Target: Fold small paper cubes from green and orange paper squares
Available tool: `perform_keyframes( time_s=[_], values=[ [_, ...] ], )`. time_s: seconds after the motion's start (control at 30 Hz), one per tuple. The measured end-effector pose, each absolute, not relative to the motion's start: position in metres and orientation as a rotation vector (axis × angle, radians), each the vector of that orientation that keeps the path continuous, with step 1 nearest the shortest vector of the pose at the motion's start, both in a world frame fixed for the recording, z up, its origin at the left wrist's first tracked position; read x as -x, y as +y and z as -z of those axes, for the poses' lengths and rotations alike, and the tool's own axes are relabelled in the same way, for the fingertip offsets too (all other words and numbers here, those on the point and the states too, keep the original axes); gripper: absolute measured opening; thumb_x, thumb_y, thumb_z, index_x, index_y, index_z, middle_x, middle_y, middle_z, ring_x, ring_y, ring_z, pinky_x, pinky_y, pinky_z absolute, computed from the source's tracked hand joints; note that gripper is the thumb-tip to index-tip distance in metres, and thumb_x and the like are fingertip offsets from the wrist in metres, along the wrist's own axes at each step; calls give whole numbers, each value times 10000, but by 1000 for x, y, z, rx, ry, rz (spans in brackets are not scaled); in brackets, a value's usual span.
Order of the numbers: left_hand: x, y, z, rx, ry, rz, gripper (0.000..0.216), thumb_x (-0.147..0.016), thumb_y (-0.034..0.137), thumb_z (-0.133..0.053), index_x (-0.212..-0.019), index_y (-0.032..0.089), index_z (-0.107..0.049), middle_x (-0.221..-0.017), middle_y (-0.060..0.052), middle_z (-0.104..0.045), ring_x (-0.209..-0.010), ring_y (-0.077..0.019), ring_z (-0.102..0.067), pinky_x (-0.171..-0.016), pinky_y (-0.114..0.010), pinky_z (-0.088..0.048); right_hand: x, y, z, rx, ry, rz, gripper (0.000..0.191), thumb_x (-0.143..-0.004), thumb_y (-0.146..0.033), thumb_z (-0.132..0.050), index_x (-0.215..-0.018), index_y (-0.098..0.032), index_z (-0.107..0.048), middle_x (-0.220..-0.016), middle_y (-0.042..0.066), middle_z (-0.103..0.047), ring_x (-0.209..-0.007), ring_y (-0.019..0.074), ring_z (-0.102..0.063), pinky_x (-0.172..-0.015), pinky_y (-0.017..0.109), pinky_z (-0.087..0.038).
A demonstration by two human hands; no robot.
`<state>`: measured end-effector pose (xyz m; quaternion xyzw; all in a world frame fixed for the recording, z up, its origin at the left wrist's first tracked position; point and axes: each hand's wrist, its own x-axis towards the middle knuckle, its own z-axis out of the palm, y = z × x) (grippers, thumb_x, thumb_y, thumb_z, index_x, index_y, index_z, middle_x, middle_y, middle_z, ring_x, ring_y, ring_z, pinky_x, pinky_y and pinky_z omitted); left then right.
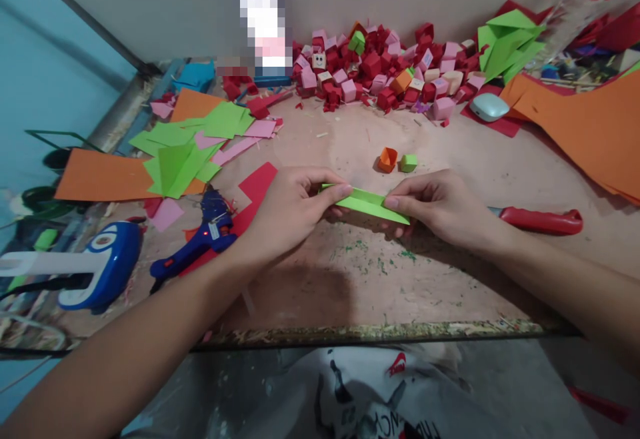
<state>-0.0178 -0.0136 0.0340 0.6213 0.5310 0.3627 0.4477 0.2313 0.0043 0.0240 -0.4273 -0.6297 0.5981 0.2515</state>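
A green paper strip (pixel 370 204) is held just above the table (pixel 350 292), mid-frame: long, narrow, folded lengthwise, with a crease seen along the top face. Its left end is pinched by the left hand (pixel 293 209), its right end by the right hand (pixel 440 207); both sets of fingers are closed on it.

Just behind the strip, two small paper cubes are seen: one orange cube (pixel 387 159), open-topped, and one green cube (pixel 409 162), close side by side. A red-handled knife (pixel 543 220) lies partly hidden behind the right wrist. One blue glue gun (pixel 200 242) lies by the left wrist, on red paper. A cube pile (pixel 380 69) is heaped against the back wall, mostly red and pink, too many to count. Loose green sheets (pixel 185 152) are scattered left, orange sheets (pixel 590 125) right. Green scraps are strewn under the hands.
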Motion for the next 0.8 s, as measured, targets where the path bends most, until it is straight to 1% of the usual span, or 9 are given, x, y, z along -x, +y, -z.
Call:
perform_keyframes(
  time_s=[0.13,0.27,0.4,0.47,0.57,0.67,0.8],
  values=[
    [20,-10,-35,-1457,1352,-952,200,-938,338,-768,-858,161,-814,-738,-46,-747,-641,-147,-674,-589,-233,-532,-233,8,-28,1228,-1675,-1554,303,-926,-475,-840,-821,-191,-825,-672,72,-770,-552,177,-685,-537,304,-562],
    [22,-6,-33,-1374,1315,-987,214,-916,352,-796,-828,157,-801,-723,-50,-747,-634,-153,-698,-612,-247,-587,-233,11,-27,1261,-1583,-1539,307,-884,-463,-884,-796,-178,-811,-643,75,-750,-546,176,-681,-555,311,-583],
    [22,-6,-31,-1300,1258,-995,252,-904,402,-818,-878,152,-816,-729,-61,-764,-644,-165,-720,-618,-253,-607,-231,10,-24,1256,-1374,-1552,336,-861,-486,-904,-810,-174,-788,-653,67,-723,-581,189,-714,-551,302,-576],
    [20,-8,-30,-1275,1269,-1019,282,-894,430,-833,-916,149,-826,-757,-67,-780,-660,-172,-737,-622,-256,-616,-230,8,-23,1200,-1256,-1598,375,-868,-526,-892,-829,-172,-774,-691,66,-720,-603,192,-727,-538,291,-568],
    [17,-11,-28,-1252,1266,-1041,318,-889,455,-840,-986,151,-839,-834,-76,-815,-698,-181,-767,-656,-266,-641,-228,4,-23,1117,-1211,-1688,427,-888,-582,-859,-900,-161,-783,-820,97,-771,-634,184,-733,-560,295,-589],
    [16,-12,-27,-1219,1203,-1050,303,-887,417,-851,-1049,162,-836,-880,-70,-830,-731,-173,-786,-711,-265,-656,-227,0,-22,1093,-1259,-1725,380,-856,-511,-913,-950,-161,-799,-924,115,-815,-657,174,-742,-606,299,-619],
    [15,-14,-25,-1178,1171,-1031,331,-845,368,-890,-1090,159,-817,-884,-59,-818,-730,-169,-790,-714,-262,-654,-225,-2,-22,1099,-1221,-1740,296,-843,-418,-933,-956,-174,-810,-926,108,-834,-639,172,-743,-608,298,-633]
  ],
)
